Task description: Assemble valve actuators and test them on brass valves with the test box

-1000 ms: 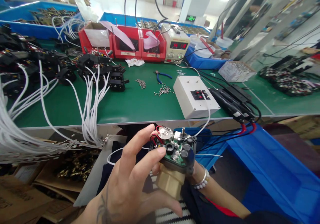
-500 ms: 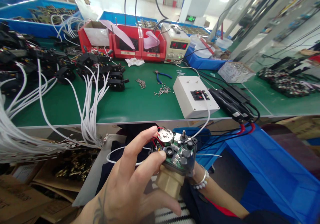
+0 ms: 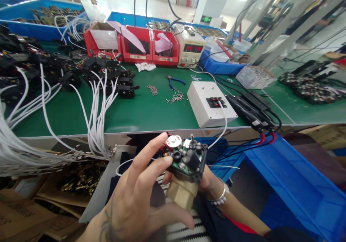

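Observation:
I hold a valve unit over my lap, below the green bench's front edge. It has a brass body (image 3: 180, 196) and on top a black housing with a bare green circuit board (image 3: 186, 159), a round silver motor and red wires. My right hand (image 3: 210, 185), a bead bracelet on its wrist, grips the unit from behind and below; its fingers are mostly hidden. My left hand (image 3: 135, 202) is in front with fingers spread. Its middle fingertip touches the board's near-left corner, its index finger points up beside the motor, and its thumb stretches under the brass body.
The green bench (image 3: 146, 114) carries a white switch box (image 3: 202, 114), loose screws (image 3: 177, 97), blue-handled pliers (image 3: 173, 81), red bins (image 3: 135, 47), a power supply (image 3: 189, 49) and black units trailing white cables (image 3: 100, 123). A blue crate (image 3: 297, 188) stands at my right, cardboard boxes at lower left.
The valve unit has shifted slightly left and up and tipped away from me. My left fingers followed it; the middle fingertip stays on the board's corner.

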{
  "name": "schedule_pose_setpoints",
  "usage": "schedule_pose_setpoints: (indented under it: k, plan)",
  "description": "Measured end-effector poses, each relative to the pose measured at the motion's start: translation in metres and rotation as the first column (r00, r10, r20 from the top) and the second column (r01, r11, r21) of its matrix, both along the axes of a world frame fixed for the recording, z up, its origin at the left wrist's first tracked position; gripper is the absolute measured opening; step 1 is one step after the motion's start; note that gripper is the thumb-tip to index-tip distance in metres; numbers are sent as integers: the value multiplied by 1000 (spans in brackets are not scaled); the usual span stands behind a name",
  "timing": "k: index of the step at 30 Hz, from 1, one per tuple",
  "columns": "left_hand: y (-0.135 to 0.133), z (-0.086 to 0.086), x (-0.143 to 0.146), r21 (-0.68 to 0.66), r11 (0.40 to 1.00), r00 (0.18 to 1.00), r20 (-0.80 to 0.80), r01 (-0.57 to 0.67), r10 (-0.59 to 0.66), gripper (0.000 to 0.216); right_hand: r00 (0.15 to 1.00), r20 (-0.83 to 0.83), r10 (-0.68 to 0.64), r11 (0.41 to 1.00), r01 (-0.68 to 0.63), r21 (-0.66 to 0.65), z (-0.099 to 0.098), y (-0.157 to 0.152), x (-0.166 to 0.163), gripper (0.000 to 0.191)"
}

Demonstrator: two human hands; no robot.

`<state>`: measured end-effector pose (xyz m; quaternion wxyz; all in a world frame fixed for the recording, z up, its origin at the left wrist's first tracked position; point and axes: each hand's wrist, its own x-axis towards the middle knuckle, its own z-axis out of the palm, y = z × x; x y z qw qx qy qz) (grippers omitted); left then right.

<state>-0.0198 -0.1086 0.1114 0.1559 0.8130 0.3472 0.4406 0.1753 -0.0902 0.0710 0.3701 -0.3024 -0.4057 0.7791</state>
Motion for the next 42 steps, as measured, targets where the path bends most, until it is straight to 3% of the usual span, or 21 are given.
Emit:
schedule_pose_setpoints:
  k: [5,11,14,18,23,27,29,32,35,37,40,42]
  plan:
    - [7,-13,-6,-158,987,1000,-12,-29,28,115,993,-111,-33,999,36,23,7,1,-7,96]
    - [4,-34,-8,-402,915,974,193,-28,115,124,992,-75,-100,994,96,-48,11,-2,-9,103]
    - [5,-33,-10,-394,919,979,189,11,69,132,991,-57,-120,992,118,-34,13,-5,-6,103]
    - [9,-25,-13,-419,906,995,97,56,-16,121,988,-32,-150,989,150,6,13,-7,-5,93]
    - [8,-18,-1,-390,921,987,151,15,47,96,976,-28,-215,973,216,80,15,-6,-8,79]
    - [6,-23,5,-356,934,968,240,17,73,100,989,26,-143,988,141,63,22,-4,-7,87]
    - [6,-26,5,-404,914,961,264,36,79,102,978,116,-174,978,158,137,25,-2,-6,86]
    - [6,-28,4,-518,853,946,306,70,108,102,893,294,-342,888,204,412,27,3,-5,80]
    - [6,-26,7,-614,771,905,407,169,127,95,758,347,-553,717,220,662,25,10,-7,74]
    - [6,-22,11,-648,719,861,489,251,139,90,736,294,-609,651,253,716,22,17,-10,68]
    - [10,-16,16,-674,676,810,553,298,195,88,776,232,-586,657,287,697,23,28,-14,61]
    - [15,-14,16,-697,649,778,576,307,251,88,752,220,-621,611,289,737,33,31,-14,57]
